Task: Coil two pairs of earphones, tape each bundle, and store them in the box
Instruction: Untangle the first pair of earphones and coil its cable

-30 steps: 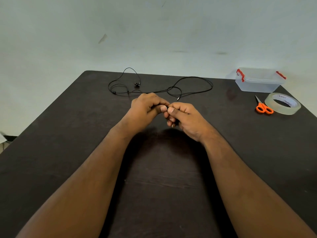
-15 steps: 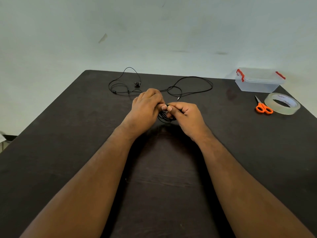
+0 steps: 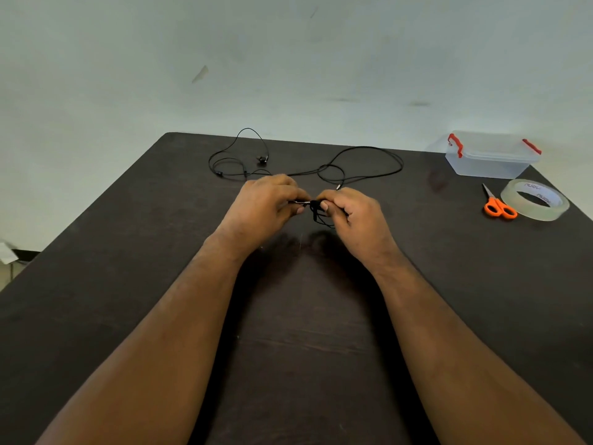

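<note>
A small black earphone bundle (image 3: 318,214) hangs between my two hands above the dark table (image 3: 128,268). My right hand (image 3: 349,216) pinches the coil with curled fingers. My left hand (image 3: 266,207) pinches the plug end of the same cord, which shows as a short metal tip pointing at the coil. A second pair of black earphones (image 3: 369,165) lies loose and spread out across the far side of the table, just behind my hands. The clear box (image 3: 491,155) with red latches stands closed at the far right.
A roll of clear tape (image 3: 534,200) lies flat near the right edge, with orange-handled scissors (image 3: 499,207) just left of it. A pale wall rises behind the table. A bit of white paper (image 3: 8,253) shows past the left edge.
My hands have drawn slightly apart. The plug end and the small coil now show between them, where the fingertips met before.
</note>
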